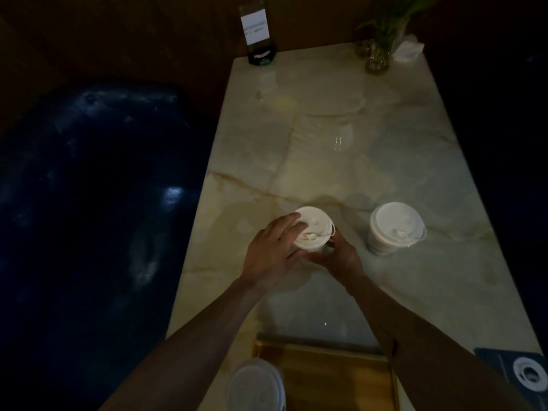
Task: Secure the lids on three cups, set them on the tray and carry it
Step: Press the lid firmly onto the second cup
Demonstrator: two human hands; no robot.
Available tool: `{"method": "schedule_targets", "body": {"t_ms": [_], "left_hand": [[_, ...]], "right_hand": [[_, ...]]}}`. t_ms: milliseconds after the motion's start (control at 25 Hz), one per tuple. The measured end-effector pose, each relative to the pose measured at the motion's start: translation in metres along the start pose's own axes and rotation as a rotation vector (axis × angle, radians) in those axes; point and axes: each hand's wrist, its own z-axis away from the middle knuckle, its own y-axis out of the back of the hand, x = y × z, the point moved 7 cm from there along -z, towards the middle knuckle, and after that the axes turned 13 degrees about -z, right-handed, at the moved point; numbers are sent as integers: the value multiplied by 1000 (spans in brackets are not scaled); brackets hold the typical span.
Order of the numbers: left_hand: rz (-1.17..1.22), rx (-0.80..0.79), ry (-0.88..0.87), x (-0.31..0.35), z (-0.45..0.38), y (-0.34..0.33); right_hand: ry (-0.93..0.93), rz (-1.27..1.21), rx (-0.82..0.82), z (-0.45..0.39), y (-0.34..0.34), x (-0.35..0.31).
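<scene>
— Nearest the camera stood a lidded cup on the left end of a wooden tray, both at the bottom edge and partly cut off. Was anyone touching that cup?

— No. Both bare forearms reached past it, over the tray, to a second cup further out on the pale marble worktop.

— How did the hands sit on that second cup?

— The left hand lay against the cup's left side with its fingers curved up over the rim of the white lid. The right hand wrapped the cup's body from the near right, its grip curled round the wall below the lid. Whether the lid was fully seated could not be told in the dim light.

— And the third cup?

— It stood apart to the right of the held one, upright on the worktop, its lid on, with no hand near it.

— Anything else on the worktop?

— At the far end, a card in a dark stand at the left corner and a glass vase with green stems at the right, with something white and blurred just beside the vase. A dark flat thing with a white ring on it lay at the near right edge. A dark blue seat ran along the left of the worktop.
</scene>
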Motion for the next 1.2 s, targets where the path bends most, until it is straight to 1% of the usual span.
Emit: {"method": "schedule_targets", "body": {"t_ms": [200, 480, 600, 760, 920, 1080, 1200], "left_hand": [[36, 19, 21, -2, 4, 18], [217, 25, 62, -6, 15, 70], [348, 42, 53, -7, 22, 103], [611, 33, 65, -11, 40, 146], [745, 28, 51, -14, 68, 181], [896, 12, 43, -15, 99, 207], [940, 48, 38, -15, 122, 222]], "right_hand": [[24, 16, -18, 8, 1, -11], [84, -37, -43, 46, -4, -45], [130, -67, -23, 72, -12, -72], [174, -165, -44, 115, -26, -100], [199, -231, -88, 162, -38, -115], [249, -276, -74, 206, -52, -129], [266, -284, -50, 235, -65, -137]]}}
